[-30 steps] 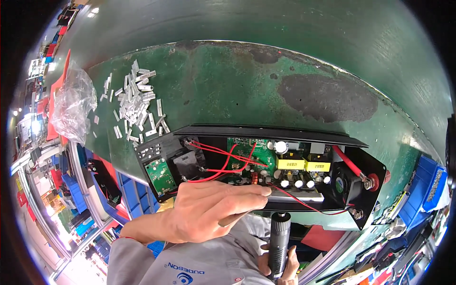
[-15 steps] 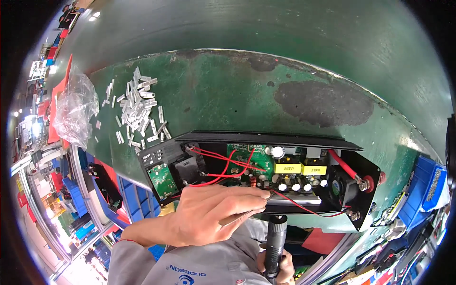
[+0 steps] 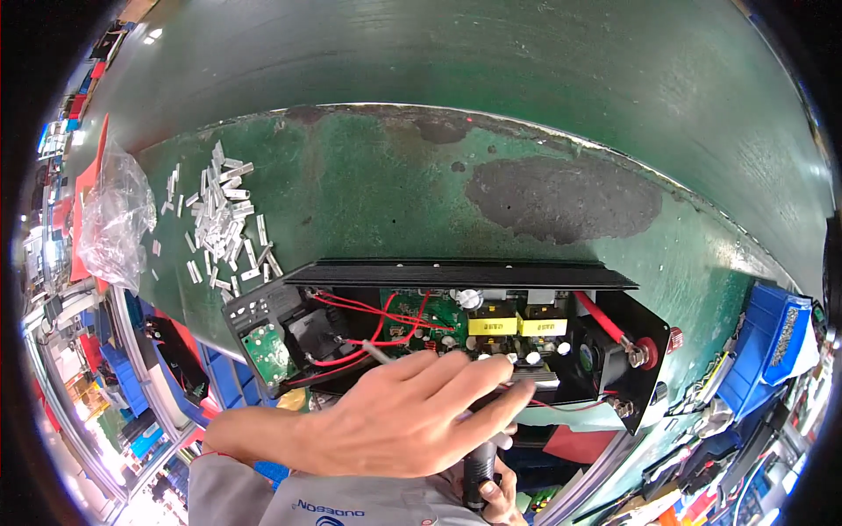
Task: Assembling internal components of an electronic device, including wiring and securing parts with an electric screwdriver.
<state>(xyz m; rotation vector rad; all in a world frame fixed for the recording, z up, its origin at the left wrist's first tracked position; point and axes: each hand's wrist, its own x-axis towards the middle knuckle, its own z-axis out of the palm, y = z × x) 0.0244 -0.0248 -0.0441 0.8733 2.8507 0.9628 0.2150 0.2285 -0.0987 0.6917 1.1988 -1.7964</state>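
Black casing (image 3: 465, 273): tabletop's (image 3: 377, 197) near edge, long axis left-right, fan (image 3: 588, 358) end right
Left hand (image 3: 408, 416): hides casing's front, can't tell the grip tbh
Right hand (image 3: 502, 495): wrapped round black driver (image 3: 478, 473), top's hard to see

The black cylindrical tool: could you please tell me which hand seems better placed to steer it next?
Probably the right hand: it grips the black cylindrical tool, while the left hand reaches over the near edge of the open black case.
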